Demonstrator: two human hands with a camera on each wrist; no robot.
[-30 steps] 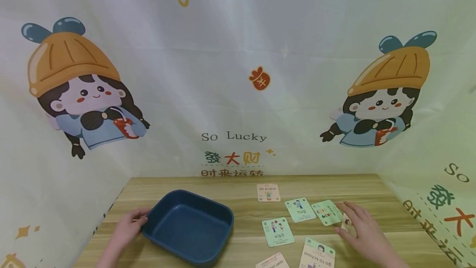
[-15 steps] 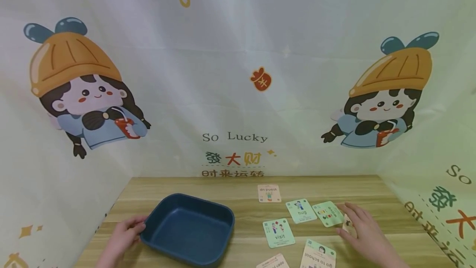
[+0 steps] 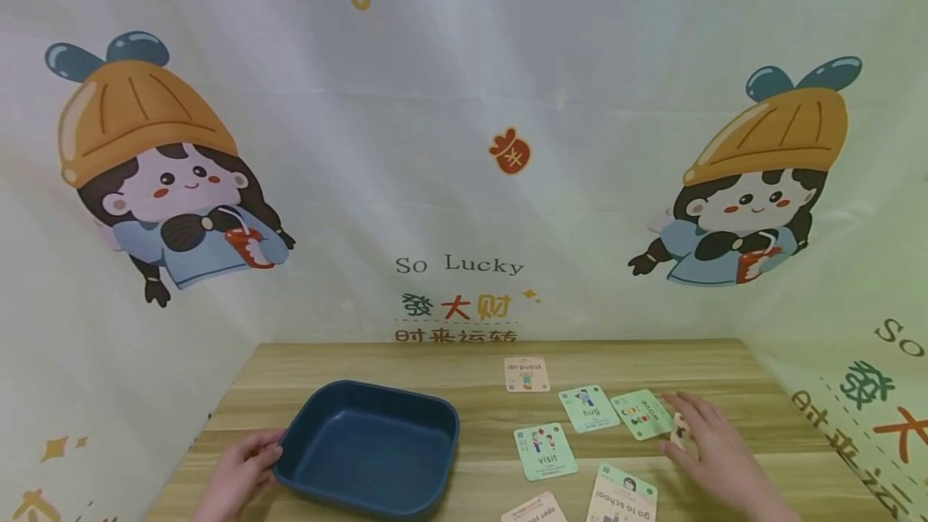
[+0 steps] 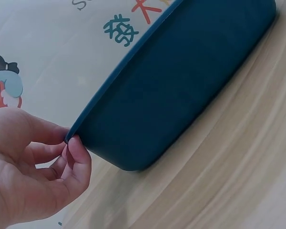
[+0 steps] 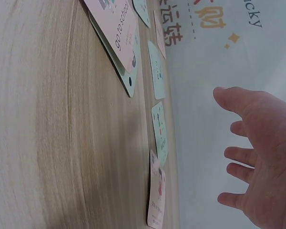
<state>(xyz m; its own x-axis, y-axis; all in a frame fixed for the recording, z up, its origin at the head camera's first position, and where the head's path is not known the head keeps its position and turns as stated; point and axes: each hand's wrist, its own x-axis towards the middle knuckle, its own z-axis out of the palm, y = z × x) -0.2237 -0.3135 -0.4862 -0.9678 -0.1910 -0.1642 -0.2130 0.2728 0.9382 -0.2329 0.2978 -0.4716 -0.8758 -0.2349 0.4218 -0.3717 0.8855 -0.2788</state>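
Note:
My left hand pinches the left rim of a dark blue plastic basin. In the left wrist view the thumb and fingers of that hand meet at one corner of the basin. Over at the right, my right hand is held above a pinkish picture card, partly covering it. Its fingers are spread and hold nothing; the right wrist view shows this hand apart from the cards. Beside that card lies a green card, face up. The basin has nothing in it.
More word cards lie on the wooden table: "hug", "visit", "stand up" and "go to school", which overlaps a green card. Another card is cut off at the bottom edge. Printed cloth surrounds the table.
My left hand and the basin have shifted slightly toward me, and the basin has turned a little. The right hand stays in nearly the same place over the cards.

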